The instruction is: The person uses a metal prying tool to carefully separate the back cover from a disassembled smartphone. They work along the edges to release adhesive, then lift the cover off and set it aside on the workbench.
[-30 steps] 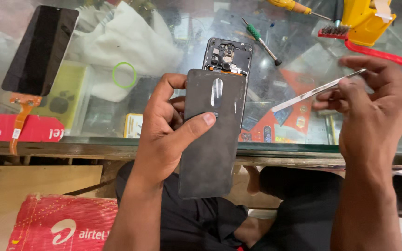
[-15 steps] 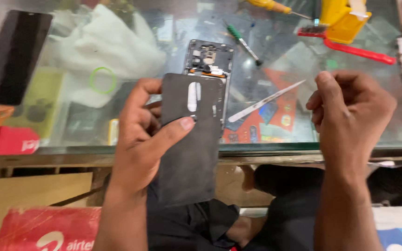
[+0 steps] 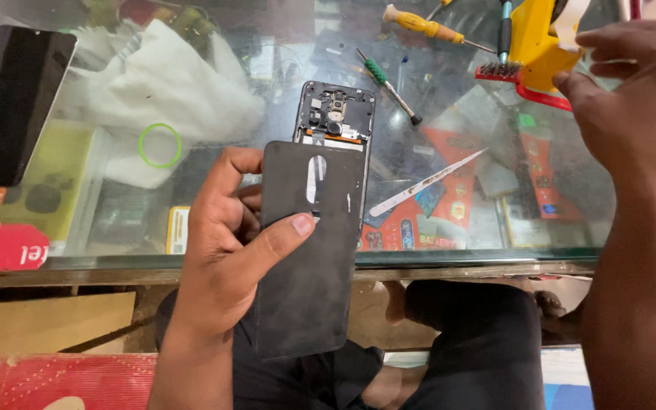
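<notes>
My left hand (image 3: 225,250) grips a smartphone, thumb pressed across its dark back cover (image 3: 305,258). The cover sits shifted down, so the phone's exposed top with its camera parts (image 3: 334,114) shows above it. A thin flat metal pry blade (image 3: 428,182) lies on the glass counter to the right of the phone, touched by neither hand. My right hand (image 3: 632,99) hovers at the upper right with fingers apart and nothing in it, next to a yellow tool holder (image 3: 537,34).
A black screen panel (image 3: 13,99) lies far left beside a white cloth (image 3: 176,91) and a green ring (image 3: 159,146). A green-handled screwdriver (image 3: 389,85) and a yellow-handled one (image 3: 419,24) lie behind the phone. The counter's front edge (image 3: 457,262) runs across.
My right hand let go of the pry blade, which now lies on the glass, and moved up and right toward the yellow holder. The left hand keeps its hold on the phone.
</notes>
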